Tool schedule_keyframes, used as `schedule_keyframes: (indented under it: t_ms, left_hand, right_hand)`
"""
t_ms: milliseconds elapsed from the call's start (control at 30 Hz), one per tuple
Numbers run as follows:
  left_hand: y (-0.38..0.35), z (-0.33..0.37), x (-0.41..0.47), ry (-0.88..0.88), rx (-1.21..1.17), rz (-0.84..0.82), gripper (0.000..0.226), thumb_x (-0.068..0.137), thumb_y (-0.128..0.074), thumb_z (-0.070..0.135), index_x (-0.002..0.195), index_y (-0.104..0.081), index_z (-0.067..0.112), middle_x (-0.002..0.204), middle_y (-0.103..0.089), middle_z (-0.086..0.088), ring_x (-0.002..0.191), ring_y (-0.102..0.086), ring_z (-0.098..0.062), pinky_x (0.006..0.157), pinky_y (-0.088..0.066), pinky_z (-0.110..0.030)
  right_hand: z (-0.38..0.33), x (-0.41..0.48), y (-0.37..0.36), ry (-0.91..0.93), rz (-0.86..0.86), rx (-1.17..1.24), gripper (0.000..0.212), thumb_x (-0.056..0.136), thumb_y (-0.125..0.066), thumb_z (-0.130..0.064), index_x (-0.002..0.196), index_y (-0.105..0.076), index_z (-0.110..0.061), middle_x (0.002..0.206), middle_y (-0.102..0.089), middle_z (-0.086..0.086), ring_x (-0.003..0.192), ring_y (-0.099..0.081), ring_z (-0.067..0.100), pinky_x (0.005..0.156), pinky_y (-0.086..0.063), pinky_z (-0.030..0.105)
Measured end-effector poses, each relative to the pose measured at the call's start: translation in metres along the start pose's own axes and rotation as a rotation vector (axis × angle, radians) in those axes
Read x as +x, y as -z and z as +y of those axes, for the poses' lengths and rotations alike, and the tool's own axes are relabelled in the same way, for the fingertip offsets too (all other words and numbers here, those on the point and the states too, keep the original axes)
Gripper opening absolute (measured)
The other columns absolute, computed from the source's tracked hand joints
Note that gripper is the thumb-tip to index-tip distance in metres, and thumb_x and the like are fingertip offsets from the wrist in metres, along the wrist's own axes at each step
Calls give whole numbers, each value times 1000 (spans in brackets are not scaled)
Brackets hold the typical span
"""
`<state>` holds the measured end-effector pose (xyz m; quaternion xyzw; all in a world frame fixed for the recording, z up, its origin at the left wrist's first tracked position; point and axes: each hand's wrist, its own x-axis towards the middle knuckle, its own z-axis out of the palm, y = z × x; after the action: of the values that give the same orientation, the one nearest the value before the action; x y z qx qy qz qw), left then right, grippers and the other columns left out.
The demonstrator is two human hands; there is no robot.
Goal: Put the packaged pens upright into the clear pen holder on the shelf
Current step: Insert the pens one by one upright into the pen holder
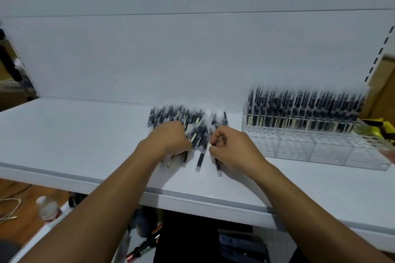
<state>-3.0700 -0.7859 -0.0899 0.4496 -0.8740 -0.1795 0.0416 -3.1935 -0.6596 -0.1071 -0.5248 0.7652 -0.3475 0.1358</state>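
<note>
Clear acrylic, the pen holder [316,134] stands to the right of my right hand [230,147]; its back rows are full of upright pens, its front compartments empty. Many packaged pens [181,117] lie under my hands. My left hand [171,141] curls over the pile; the right closes on a few

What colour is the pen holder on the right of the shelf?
Clear and colourless, like see-through plastic: the pen holder lets the white shelf show through. The head view shows it.
</note>
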Motion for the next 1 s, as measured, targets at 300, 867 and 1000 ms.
schedule_keyframes:
  t_ms: [300,867,1000]
  left_hand:
    - [13,-5,-1,34,-375,74,21,80,-71,16,62,-64,7,61,-69,-6,57,-56,-19,61,-45,-28]
    - [4,55,27,-214,-1124,132,22,87,-69,18,109,-70,19,97,-75,1,88,-71,-10,78,-50,-21]
    - [-8,85,41,-334,-1156,173,22,89,-65,21,111,-69,25,100,-74,6,89,-70,-8,83,-52,-24]
  right_hand:
    - [-1,0,34,-3,71,240,26,87,-67,-18,104,-49,-29,85,-71,2,77,-69,17,65,-53,32]
    - [35,13,107,11,262,386,9,94,-62,-22,102,-65,-20,83,-75,-6,62,-65,4,60,-51,25]
    - [61,21,138,27,384,412,8,93,-64,-26,96,-70,-22,86,-74,-2,69,-66,7,61,-51,23]
